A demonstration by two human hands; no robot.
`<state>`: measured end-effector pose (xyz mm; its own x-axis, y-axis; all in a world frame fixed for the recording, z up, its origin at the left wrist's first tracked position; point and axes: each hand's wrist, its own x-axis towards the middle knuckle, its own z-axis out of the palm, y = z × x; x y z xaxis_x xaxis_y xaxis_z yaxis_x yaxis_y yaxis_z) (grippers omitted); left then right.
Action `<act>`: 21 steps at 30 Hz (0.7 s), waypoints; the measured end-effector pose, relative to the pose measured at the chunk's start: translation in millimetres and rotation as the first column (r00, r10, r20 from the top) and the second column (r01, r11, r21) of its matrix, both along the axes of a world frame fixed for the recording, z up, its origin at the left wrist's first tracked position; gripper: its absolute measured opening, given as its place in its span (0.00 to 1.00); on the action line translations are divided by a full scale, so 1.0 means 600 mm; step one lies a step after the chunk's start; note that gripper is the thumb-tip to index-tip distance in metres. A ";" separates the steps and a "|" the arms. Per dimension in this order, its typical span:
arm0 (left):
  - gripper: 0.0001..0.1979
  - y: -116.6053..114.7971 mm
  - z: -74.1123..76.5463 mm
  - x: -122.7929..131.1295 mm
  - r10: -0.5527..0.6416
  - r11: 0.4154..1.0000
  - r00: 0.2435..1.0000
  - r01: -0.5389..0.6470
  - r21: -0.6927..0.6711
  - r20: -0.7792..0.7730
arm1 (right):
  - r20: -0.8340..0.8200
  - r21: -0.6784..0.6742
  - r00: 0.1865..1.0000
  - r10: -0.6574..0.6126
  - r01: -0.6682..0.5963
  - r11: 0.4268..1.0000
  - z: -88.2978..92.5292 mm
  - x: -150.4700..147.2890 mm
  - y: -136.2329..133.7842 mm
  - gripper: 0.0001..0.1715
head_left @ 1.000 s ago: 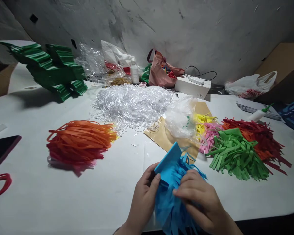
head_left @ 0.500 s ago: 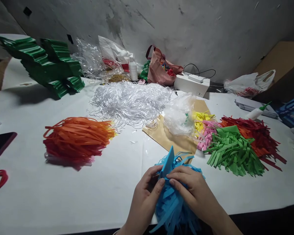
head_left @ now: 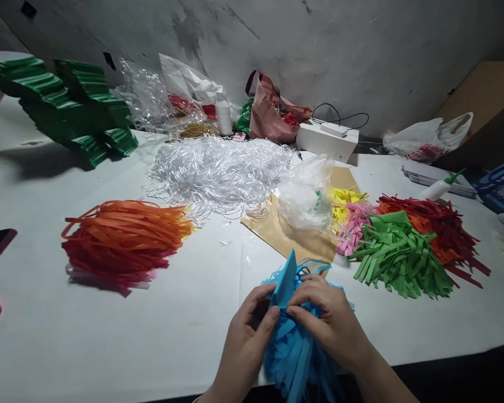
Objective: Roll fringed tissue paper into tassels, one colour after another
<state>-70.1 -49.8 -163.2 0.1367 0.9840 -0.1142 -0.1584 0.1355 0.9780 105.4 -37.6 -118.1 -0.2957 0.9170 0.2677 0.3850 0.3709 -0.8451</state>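
At the table's near edge lies a bundle of blue paper fringe [head_left: 296,358], cut into many strips, with a flat folded band standing up from it. My left hand [head_left: 247,330] grips that band from the left, thumb in front and fingers behind. On the other side my right hand [head_left: 327,316] pinches the blue paper beside the band, thumb and forefinger together. The two hands' fingertips are close to each other. Some strips hang over the table edge. Part of the fringe is hidden under my right hand.
Orange and red fringe [head_left: 126,240] lies left. Green fringe [head_left: 403,254] lies right, by pink fringe [head_left: 353,226], yellow fringe [head_left: 346,204] and dark red fringe [head_left: 441,224]. Behind are white cord [head_left: 218,173], a clear plastic bag [head_left: 304,196], brown paper [head_left: 273,224] and a glue bottle [head_left: 439,187].
My right hand's fingers have curled a little more at the band. The loose blue strips at the lower left have swung inward. The whole view has shifted slightly.
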 end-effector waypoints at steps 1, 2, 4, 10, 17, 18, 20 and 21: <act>0.19 0.000 -0.002 0.000 0.002 1.000 1.000 -0.002 0.003 -0.005 | -0.023 -0.036 1.000 -0.002 0.002 0.999 0.000 0.001 0.002 0.08; 0.19 0.001 -0.003 -0.001 0.004 1.000 1.000 -0.003 0.007 -0.010 | -0.050 -0.084 0.999 -0.004 0.000 0.997 0.000 0.002 0.004 0.08; 0.19 0.001 -0.007 -0.002 0.005 1.000 1.000 -0.004 0.010 -0.018 | -0.113 -0.191 0.994 -0.009 -0.012 0.982 -0.002 0.004 0.008 0.09; 0.20 0.002 -0.013 -0.004 0.024 1.000 0.999 -0.024 -0.008 -0.029 | -0.187 -0.316 0.982 -0.002 -0.058 0.947 -0.011 0.008 0.016 0.12; 0.21 0.002 -0.011 -0.003 0.012 1.000 1.000 -0.013 -0.014 -0.014 | -0.151 -0.301 0.988 -0.006 -0.040 0.953 -0.012 0.003 0.016 0.10; 0.20 0.002 -0.011 -0.004 0.012 1.000 1.000 -0.012 -0.015 -0.010 | -0.150 -0.306 0.989 -0.007 -0.040 0.951 -0.012 0.003 0.017 0.10; 0.20 0.001 -0.010 -0.004 0.005 1.000 1.000 -0.005 -0.017 0.000 | -0.150 -0.315 0.989 -0.005 -0.043 0.948 -0.013 0.003 0.018 0.08; 0.19 0.001 -0.010 -0.004 0.000 1.000 1.000 0.000 -0.017 0.005 | -0.153 -0.318 0.988 -0.002 -0.047 0.947 -0.014 0.004 0.019 0.07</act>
<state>-72.6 -49.1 -169.2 0.1372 0.9820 -0.1301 -0.1635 0.1520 0.9748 107.7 -26.0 -126.6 -0.2963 0.9551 0.0045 0.2399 0.0790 -0.9676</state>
